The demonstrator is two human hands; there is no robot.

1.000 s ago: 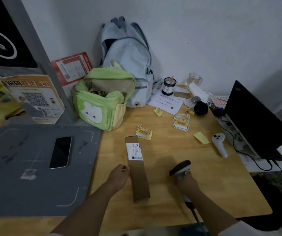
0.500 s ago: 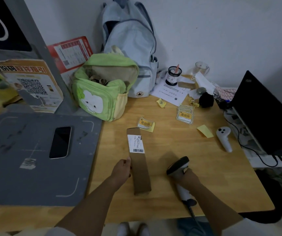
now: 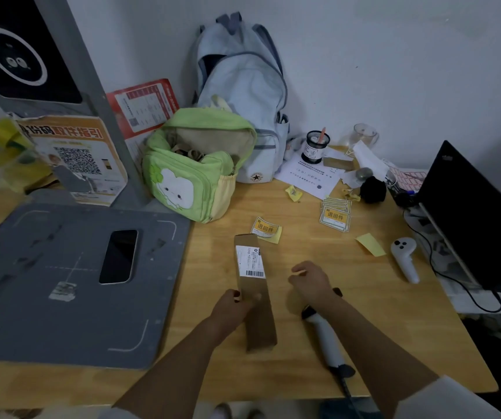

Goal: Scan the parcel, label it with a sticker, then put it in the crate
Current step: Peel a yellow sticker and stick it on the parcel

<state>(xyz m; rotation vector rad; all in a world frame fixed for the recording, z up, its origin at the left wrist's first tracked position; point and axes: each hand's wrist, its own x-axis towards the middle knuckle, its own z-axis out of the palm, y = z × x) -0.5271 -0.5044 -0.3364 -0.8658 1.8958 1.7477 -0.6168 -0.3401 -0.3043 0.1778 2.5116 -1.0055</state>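
The long brown cardboard parcel lies flat on the light wooden table, just to the right of the grey scanning mat. A white shipping label with a barcode is stuck on its far half. The left hand grips the left edge of the parcel near its middle, the thumb on top and the fingers closed around the side. The right hand is to the right of the parcel, above the table, with its fingers loosely open and holding nothing. Under the right forearm lies the white handheld barcode scanner with a dark head, also to the right of the parcel; its cable goes toward the near table edge. Just beyond the far end of the parcel lies a yellow and white sticker with printed characters, touching a yellow paper slip. A small stack of the same stickers is farther right of the parcel. A black phone rests on the grey mat, left of the parcel.
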